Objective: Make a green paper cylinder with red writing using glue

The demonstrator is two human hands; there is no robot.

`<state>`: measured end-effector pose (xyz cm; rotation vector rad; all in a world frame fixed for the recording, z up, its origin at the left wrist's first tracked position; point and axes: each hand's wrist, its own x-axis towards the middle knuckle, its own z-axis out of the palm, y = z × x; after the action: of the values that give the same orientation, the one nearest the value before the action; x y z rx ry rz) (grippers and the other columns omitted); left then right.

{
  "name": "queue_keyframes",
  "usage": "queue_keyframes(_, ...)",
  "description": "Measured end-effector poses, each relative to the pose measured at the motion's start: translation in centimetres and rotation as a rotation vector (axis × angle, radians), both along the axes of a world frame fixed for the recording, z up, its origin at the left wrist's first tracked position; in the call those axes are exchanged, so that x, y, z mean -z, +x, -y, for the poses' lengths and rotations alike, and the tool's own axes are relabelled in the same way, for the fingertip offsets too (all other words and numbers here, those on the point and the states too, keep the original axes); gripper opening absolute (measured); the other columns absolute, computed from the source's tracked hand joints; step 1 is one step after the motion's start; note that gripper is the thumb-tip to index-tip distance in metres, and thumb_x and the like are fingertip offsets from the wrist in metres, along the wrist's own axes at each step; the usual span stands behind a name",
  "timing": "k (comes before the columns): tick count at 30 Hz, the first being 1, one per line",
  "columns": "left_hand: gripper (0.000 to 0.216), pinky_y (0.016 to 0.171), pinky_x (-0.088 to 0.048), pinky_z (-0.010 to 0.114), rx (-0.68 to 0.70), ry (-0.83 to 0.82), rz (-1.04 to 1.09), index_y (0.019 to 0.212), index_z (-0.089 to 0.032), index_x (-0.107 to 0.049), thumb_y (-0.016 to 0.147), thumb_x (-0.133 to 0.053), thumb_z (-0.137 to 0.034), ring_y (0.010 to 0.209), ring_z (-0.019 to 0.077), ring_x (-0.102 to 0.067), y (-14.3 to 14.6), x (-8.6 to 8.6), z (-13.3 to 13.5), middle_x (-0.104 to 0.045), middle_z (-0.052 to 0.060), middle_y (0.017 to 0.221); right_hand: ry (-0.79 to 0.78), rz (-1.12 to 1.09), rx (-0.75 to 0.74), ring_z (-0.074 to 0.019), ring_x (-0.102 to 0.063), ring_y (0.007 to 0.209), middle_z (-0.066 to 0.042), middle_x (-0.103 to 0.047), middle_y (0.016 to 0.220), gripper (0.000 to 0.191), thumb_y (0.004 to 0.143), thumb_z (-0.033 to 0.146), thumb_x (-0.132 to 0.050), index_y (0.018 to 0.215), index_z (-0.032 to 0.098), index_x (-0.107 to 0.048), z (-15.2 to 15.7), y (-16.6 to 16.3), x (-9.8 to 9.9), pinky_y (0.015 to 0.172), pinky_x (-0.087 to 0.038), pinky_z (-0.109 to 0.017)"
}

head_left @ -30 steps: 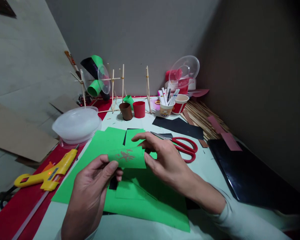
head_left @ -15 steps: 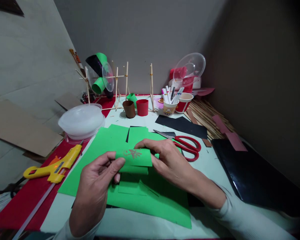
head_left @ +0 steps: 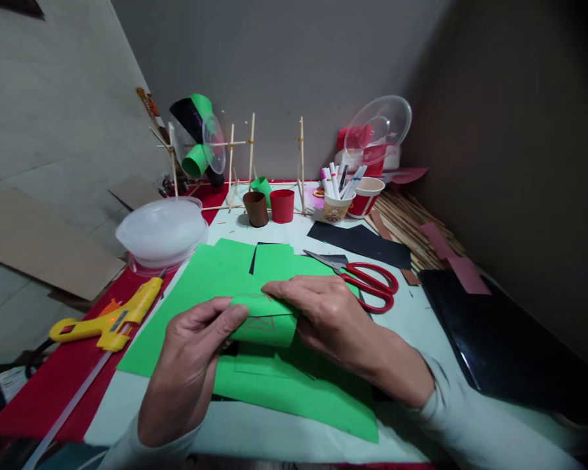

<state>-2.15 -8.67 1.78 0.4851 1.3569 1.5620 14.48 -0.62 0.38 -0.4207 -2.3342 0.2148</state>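
Head view: left hand (head_left: 191, 365) and right hand (head_left: 328, 316) each pinch an end of a curled green strip (head_left: 267, 323) above green sheets (head_left: 210, 274), scissors (head_left: 367, 284) just beyond the strip.

Bright green curled paper piece (head_left: 267, 321) with faint reddish line marks, green flat paper sheets (head_left: 210, 277), red-handled metal scissors (head_left: 367, 282), yellow plastic glue gun (head_left: 108, 318), pale white surface (head_left: 411, 320)

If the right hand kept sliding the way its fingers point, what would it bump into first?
The right hand points leftward across the rolled green paper, so it would probably meet the left hand gripping the other end, though depth is unclear.
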Motion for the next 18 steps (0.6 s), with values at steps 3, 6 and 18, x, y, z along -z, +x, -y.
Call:
queue_keyframes(3, 0.041, 0.053, -0.046, 0.014, -0.076, -0.018, 0.001, 0.054, -0.019, -0.076, 0.026, -0.101, -0.033, 0.057, 0.0075, -0.049, 0.0, 0.2, 0.0, -0.062, -0.004, 0.053, -0.019, -0.033, 0.014, -0.0244, -0.076, 0.075, -0.014, -0.079, 0.088, 0.048, 0.067, -0.004, -0.041, 0.103, 0.007, -0.072, -0.1, 0.1, 0.1, 0.064, -0.056, -0.029)
queue_keyframes(6, 0.031, 0.062, -0.05, 0.015, -0.016, 0.053, -0.089, 0.058, -0.022, -0.079, 0.037, -0.1, -0.032, 0.072, 0.0122, -0.059, -0.3, 0.7, 0.2, -0.071, 0.0, 0.068, -0.063, -0.066, 0.05, -0.0221, -0.077, 0.081, -0.011, -0.08, 0.093, 0.046, 0.071, -0.003, -0.045, 0.105, 0.01, -0.071, -0.2, 0.3, 0.0, 0.069, -0.057, -0.027)
queue_keyframes(18, 0.021, 0.046, -0.033, 0.02, 0.074, 0.088, -0.273, 0.076, -0.021, -0.079, 0.066, -0.089, -0.037, 0.049, 0.0084, -0.041, -0.7, 1.1, 1.0, -0.049, -0.004, 0.052, 0.376, -0.077, 0.118, -0.0178, -0.065, 0.058, -0.011, -0.074, 0.072, 0.03, 0.101, 0.005, -0.041, 0.103, 0.002, -0.071, -0.3, 0.5, -0.7, 0.052, -0.046, -0.028)
